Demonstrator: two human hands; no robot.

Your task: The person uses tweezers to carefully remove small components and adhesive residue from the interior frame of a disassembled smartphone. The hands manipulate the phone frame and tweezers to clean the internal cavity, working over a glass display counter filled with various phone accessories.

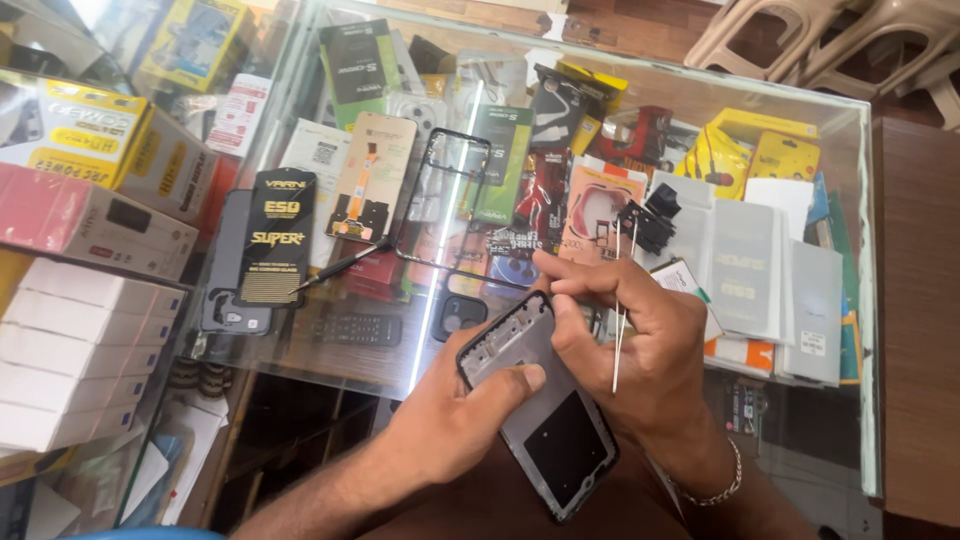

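Note:
My left hand grips an opened phone body from below, thumb lying across its grey inner frame. The phone lies tilted, dark lower part toward me. My right hand rests over the phone's upper right edge, fingers curled on it, and holds thin metal tweezers that point downward. Both hands are above the near edge of a glass counter.
On the glass lie a black screwdriver, a thin black phone frame, a flat screen part, a black packet with gold print and small black parts. White and coloured boxes stack at left. Packaged accessories fill the case below.

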